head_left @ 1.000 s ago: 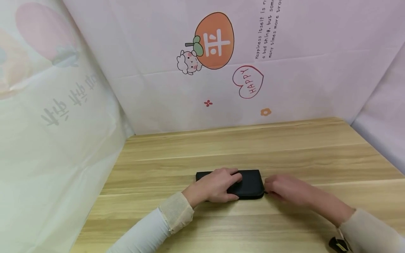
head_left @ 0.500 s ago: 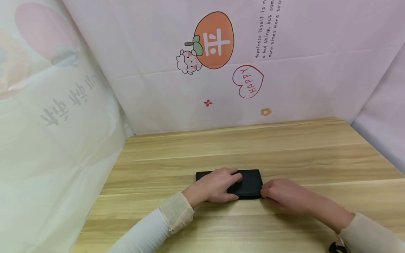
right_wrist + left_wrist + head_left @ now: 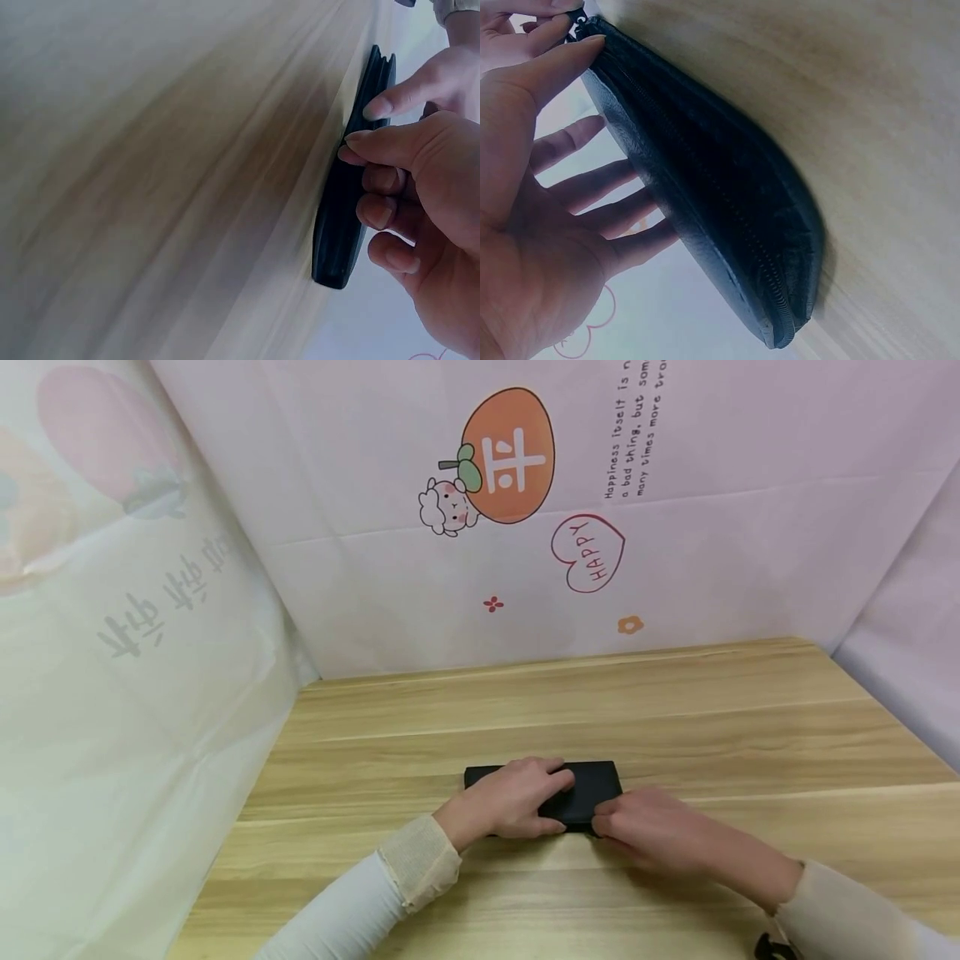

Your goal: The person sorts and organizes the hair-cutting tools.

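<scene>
1. The head view looks forward and down from above at the worktop (image 3: 675, 710), both hands and the papered walls behind.
2. The left wrist view sits close beside the black pouch (image 3: 705, 202), facing along its zip edge.
3. The right wrist view sits low on the worktop, close, and shares that pouch.

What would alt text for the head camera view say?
Two hands work on a flat black zip pouch on a wooden table: the left hand rests on top, the right hand pinches at its near right edge.
</scene>
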A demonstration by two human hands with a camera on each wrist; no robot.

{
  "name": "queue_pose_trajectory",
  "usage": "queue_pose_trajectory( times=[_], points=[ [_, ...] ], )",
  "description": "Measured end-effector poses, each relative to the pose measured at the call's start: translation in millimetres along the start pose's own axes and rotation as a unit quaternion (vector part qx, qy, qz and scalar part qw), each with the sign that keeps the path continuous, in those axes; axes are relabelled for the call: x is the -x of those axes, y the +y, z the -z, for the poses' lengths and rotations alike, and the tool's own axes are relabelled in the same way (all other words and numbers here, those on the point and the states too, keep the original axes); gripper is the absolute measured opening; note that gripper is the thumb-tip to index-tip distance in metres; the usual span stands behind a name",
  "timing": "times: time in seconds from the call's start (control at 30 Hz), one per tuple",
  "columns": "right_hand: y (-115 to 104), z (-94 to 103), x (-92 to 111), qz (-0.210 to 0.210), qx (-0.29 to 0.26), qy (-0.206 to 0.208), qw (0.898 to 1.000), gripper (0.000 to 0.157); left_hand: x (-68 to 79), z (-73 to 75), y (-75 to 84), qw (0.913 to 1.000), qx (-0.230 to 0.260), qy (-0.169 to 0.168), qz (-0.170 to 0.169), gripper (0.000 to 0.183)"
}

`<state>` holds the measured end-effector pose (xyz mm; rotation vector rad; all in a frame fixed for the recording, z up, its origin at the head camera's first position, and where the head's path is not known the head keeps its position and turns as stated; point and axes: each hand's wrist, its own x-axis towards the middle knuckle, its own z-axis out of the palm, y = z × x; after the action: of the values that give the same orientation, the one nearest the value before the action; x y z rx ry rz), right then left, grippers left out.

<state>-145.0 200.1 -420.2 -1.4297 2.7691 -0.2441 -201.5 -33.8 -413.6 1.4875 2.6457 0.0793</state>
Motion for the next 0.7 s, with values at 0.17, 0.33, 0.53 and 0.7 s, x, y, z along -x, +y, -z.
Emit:
queue_pose_trajectory(
  times=[0.17, 0.33, 0.53, 0.7],
  points=[
    [-6, -0.8, -9, -0.011, -0.004, -0.011, 1.0, 0.029, 0.6, -0.6, -1.3, 0.9999, 0.0, 0.007, -0.008, 0.045],
    [-9, -0.8, -17, -0.014, -0.004, -0.02, 1.0, 0.025, 0.1, -1.4, -2.5, 0.9998, 0.002, 0.011, -0.016, 0.043],
    [-10, -3.6, -22, -0.017, -0.005, -0.022, 1.0, 0.025, 1.1, -1.2, -3.2, 0.9999, 0.003, 0.01, -0.013, 0.045],
    [-8, -5.9, -19, -0.011, -0.024, 0.002, 1.0, 0.03, 4.1, -3.1, -2.7, 0.9999, 0.006, 0.009, 0.007, 0.049]
  ],
)
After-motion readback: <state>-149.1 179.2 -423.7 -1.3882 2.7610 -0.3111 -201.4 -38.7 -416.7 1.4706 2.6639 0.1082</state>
